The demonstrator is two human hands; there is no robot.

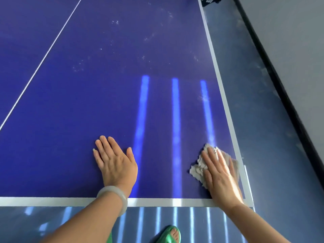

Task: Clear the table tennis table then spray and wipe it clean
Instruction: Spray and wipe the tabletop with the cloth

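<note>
The blue table [105,85] fills the view, with its white near edge line running across the bottom and its right edge line slanting up to the far right. The right hand [221,174] lies flat, fingers straight and together, pressing a pale crumpled cloth [198,167] onto the surface at the near right corner. The cloth sticks out from under the fingers on the left and at the fingertips; its right part is blurred, close to the right edge line. The left hand [114,162] rests palm down on the bare table near the near edge, fingers straight and slightly spread, holding nothing, well apart from the cloth. A pale bangle [114,197] sits on the left wrist, over the near edge line.

Three bright streaks of reflected light run from the near edge toward the middle of the table between the hands. Farther out, whitish specks and smears dot the surface. A thin white centre line crosses the left side. A foot in a green sandal [169,235] shows on the floor below the near edge.
</note>
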